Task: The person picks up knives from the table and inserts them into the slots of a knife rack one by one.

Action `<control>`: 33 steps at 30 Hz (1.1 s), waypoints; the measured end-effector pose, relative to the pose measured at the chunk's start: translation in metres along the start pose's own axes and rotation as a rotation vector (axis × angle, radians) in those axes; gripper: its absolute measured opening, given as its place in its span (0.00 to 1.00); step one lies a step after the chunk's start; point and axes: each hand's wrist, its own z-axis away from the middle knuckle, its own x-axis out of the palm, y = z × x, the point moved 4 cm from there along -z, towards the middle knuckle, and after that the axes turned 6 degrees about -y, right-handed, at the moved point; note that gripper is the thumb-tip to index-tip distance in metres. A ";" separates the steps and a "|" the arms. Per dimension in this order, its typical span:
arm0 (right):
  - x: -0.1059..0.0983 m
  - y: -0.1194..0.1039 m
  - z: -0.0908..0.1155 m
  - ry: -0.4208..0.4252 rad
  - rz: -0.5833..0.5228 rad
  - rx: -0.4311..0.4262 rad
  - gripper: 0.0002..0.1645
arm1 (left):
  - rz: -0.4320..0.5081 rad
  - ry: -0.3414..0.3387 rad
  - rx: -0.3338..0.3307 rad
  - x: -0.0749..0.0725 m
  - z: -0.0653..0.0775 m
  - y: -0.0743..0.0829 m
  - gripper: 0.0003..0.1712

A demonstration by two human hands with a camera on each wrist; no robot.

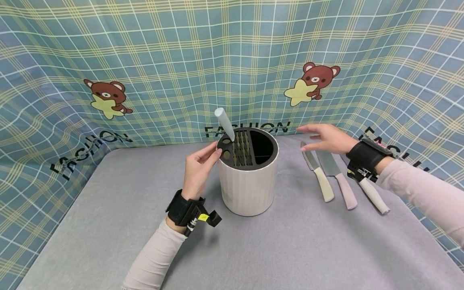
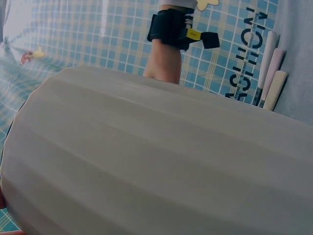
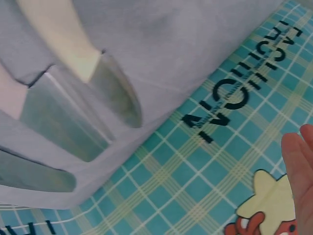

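Your grey cloth-covered table point(image 1: 108, 225) carries a white ribbed round knife holder with slotted black top point(image 1: 247, 189), mid-frame. Your left hand point(image 1: 197, 171) pinches its left rim, probably for steadiness. Your right hand point(image 1: 328, 139), spread and holding nothing, hovers at right near three pale-handled metal knives point(image 1: 330, 166), handles facing you, presumably for easy grabbing. One smooth pale-blue handle point(image 1: 225, 124) leans from the holder's upper left, likely propped by its opening.

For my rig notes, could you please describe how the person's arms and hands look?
The left hand and right hand are bare. The sleeves are pale pinkish; beyond each sits a black strap carrying a small dark device with a yellow label.
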 end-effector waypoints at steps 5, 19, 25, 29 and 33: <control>0.006 0.012 0.005 -0.037 0.036 0.026 0.40 | -0.003 -0.001 0.002 0.000 0.000 0.001 0.22; 0.024 0.037 0.017 -0.058 0.057 -0.011 0.38 | 0.008 -0.003 0.001 -0.001 0.000 -0.001 0.22; 0.031 0.047 0.024 -0.089 0.047 -0.016 0.36 | 0.002 -0.004 0.004 0.000 0.000 0.000 0.22; 0.034 0.053 0.030 -0.100 0.053 -0.002 0.35 | -0.001 -0.006 0.009 -0.001 0.000 -0.001 0.22; 0.037 0.056 0.035 -0.111 0.052 0.011 0.34 | 0.001 -0.006 0.006 -0.001 -0.001 -0.002 0.22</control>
